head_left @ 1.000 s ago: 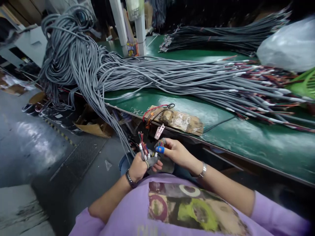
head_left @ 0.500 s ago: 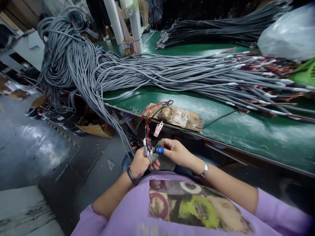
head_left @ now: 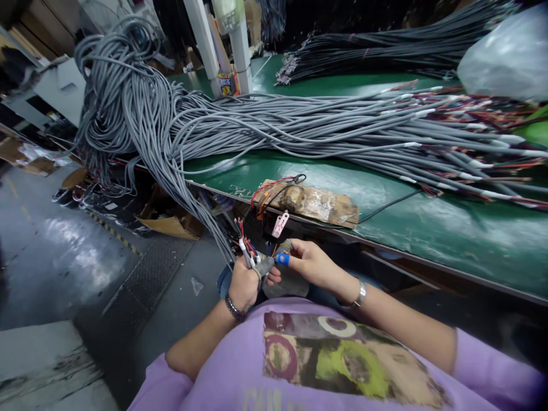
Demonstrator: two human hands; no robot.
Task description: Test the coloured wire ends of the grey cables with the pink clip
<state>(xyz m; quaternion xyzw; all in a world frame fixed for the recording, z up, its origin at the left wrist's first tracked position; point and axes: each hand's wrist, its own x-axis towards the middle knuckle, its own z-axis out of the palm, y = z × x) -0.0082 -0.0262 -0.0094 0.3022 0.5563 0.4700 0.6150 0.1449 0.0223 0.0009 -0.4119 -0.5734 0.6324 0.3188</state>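
In front of my body, my left hand (head_left: 246,283) is closed around several grey cable ends (head_left: 245,251) with white collars and thin coloured wires fanning out at the top. Grey coverings wrap some of its fingertips. My right hand (head_left: 314,262) meets it from the right, thumb and forefinger pinched at the wires beside the left thumb. It wears a blue band (head_left: 282,258) on the thumb and a grey covering on the forefinger. Exactly which wire it pinches is too small to tell.
A green table (head_left: 385,211) carries a large bundle of grey cables (head_left: 265,125), black cables (head_left: 385,54) and a plastic bag (head_left: 505,54). A wooden block (head_left: 317,204) with red and black leads sits at its edge, a pink tag (head_left: 280,225) hanging below. A cardboard box (head_left: 169,225) lies lower left.
The cable ends in my left hand have tilted to the left, and their wires spread more. Both hands stay close together; the whole view has shifted slightly.
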